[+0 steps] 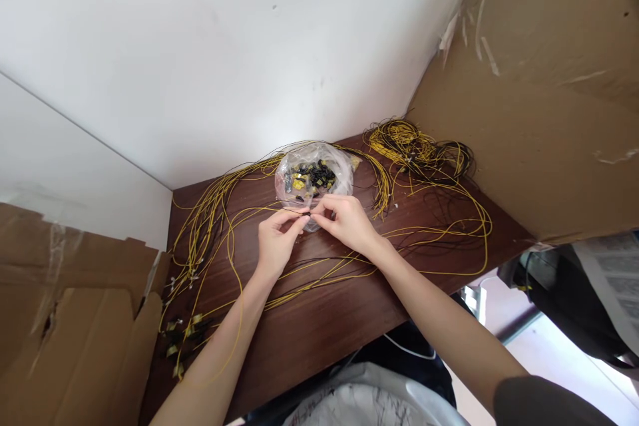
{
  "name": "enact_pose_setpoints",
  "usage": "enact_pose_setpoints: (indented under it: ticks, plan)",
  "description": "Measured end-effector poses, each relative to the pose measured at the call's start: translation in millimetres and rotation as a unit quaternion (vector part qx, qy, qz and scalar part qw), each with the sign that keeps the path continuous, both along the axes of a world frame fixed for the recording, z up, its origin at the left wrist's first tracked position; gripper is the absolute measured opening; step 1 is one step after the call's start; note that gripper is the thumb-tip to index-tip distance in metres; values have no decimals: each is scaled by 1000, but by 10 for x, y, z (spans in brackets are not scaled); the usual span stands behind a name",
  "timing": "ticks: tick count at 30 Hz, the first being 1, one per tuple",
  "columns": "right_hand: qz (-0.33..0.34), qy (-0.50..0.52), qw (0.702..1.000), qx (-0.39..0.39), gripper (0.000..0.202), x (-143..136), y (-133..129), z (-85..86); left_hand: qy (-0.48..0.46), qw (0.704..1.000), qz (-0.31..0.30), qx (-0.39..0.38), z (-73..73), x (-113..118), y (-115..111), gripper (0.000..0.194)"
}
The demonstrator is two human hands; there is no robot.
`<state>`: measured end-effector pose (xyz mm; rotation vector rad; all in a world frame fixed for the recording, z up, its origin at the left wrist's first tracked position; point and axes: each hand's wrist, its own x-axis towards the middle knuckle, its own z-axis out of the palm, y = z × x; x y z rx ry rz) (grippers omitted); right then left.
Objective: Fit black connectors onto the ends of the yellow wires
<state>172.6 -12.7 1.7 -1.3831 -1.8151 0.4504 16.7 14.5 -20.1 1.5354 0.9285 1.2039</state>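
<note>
Over the near rim of a clear plastic bag [344,170], my left hand [277,239] and my right hand [347,223] meet fingertip to fingertip. Thumb and forefinger of the left are pinched on a thin wire [267,210] that runs off to the left. My right fingers pinch a small black piece [307,214] at the wire's end; its kind is too small to make out. Inside the bag lie several small black parts [322,174] and yellow parts [298,183].
Yellow and black wires [214,203] fan out over the brown table [319,333] at left. A tangled wire bundle [404,143] lies back right. Dark parts with yellow pieces [184,339] sit front left. Cardboard [539,93] walls the right side, more cardboard [84,333] the left.
</note>
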Motion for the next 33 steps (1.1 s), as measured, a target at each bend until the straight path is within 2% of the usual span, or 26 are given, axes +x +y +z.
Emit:
enact_pose_setpoints:
  ticks: [5,9,14,20,27,33]
  plan:
    - [1,-28,1000,-12,13,-1,-14,-5,16,1000,-4,13,24,9,-13,7]
    - [0,-23,1000,-8,12,-9,-17,-13,25,1000,6,-7,52,10,-25,9]
    - [14,6,1000,5,6,-1,-8,-12,-14,998,23,-57,63,9,-16,16]
    - [-3,26,999,24,13,20,-1,7,-55,994,25,-89,76,19,-9,20]
    - [15,27,999,30,5,1,-15,-3,-51,995,23,-88,98,32,-29,20]
    - [-3,22,999,25,7,8,-2,-9,-45,996,11,-77,82,34,-34,22]
